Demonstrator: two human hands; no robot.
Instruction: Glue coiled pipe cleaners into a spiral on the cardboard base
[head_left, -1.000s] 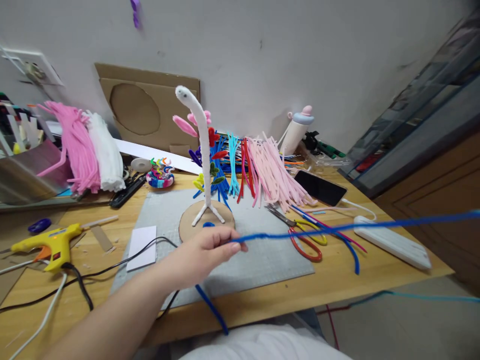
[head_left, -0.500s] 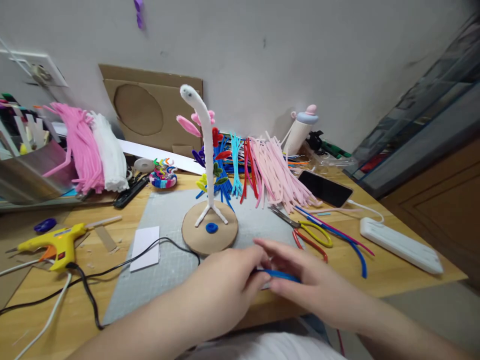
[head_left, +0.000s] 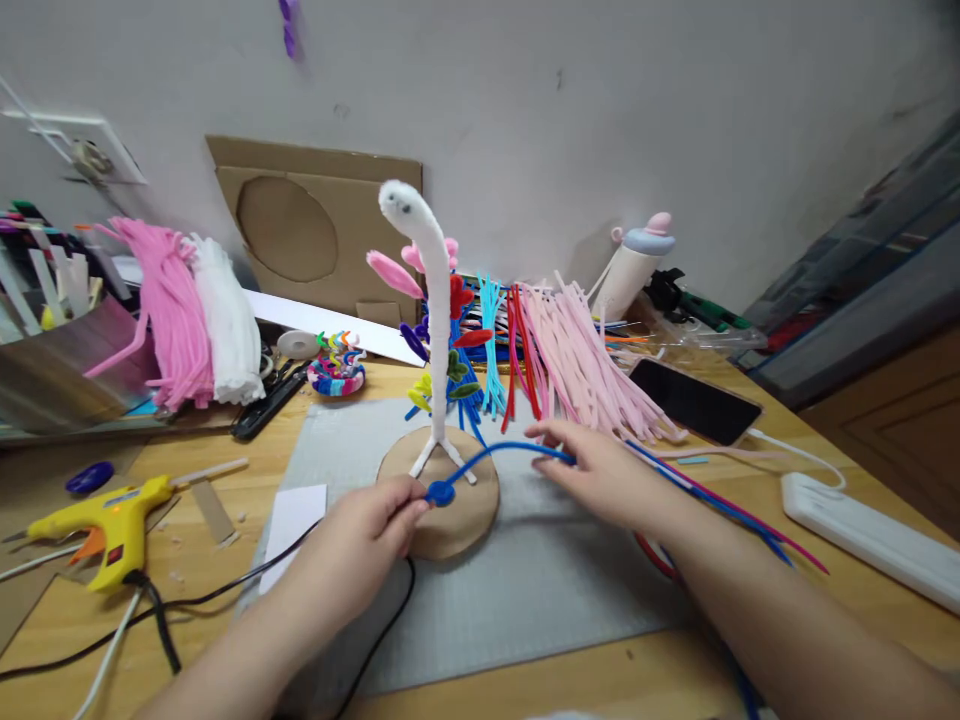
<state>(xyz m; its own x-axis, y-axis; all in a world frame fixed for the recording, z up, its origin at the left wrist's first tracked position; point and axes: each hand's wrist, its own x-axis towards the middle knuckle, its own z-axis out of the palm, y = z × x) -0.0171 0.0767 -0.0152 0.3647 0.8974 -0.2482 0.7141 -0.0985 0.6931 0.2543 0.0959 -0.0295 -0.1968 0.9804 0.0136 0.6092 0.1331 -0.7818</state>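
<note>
My left hand (head_left: 382, 520) is closed in a pinch on one end of a blue pipe cleaner (head_left: 510, 446). The pipe cleaner arches across to my right hand (head_left: 592, 468), where it runs in between thumb and fingers, loosely curled. Behind the left fingertips a small coiled blue disc (head_left: 444, 493) appears on the round cardboard base (head_left: 472, 515). A white fuzzy stem (head_left: 439, 340) stands upright on that base, bent over at the top, with two splayed feet. Pink, red, purple, yellow and green pipe-cleaner flowers and leaves (head_left: 459, 365) show around the stem.
A yellow glue gun (head_left: 124, 525) and black cable (head_left: 225, 582) lie left. Pink (head_left: 176, 310) and white (head_left: 225, 325) pipe-cleaner bundles stand behind. Right are pale pink pipe cleaners (head_left: 585, 350), a phone (head_left: 694, 400), power strip (head_left: 870, 535) and mostly hidden scissors (head_left: 652, 555).
My hands, together near the table's front edge before, have moved apart and forward over the cardboard base. The blue pipe cleaner now stretches between them. The view has shifted slightly.
</note>
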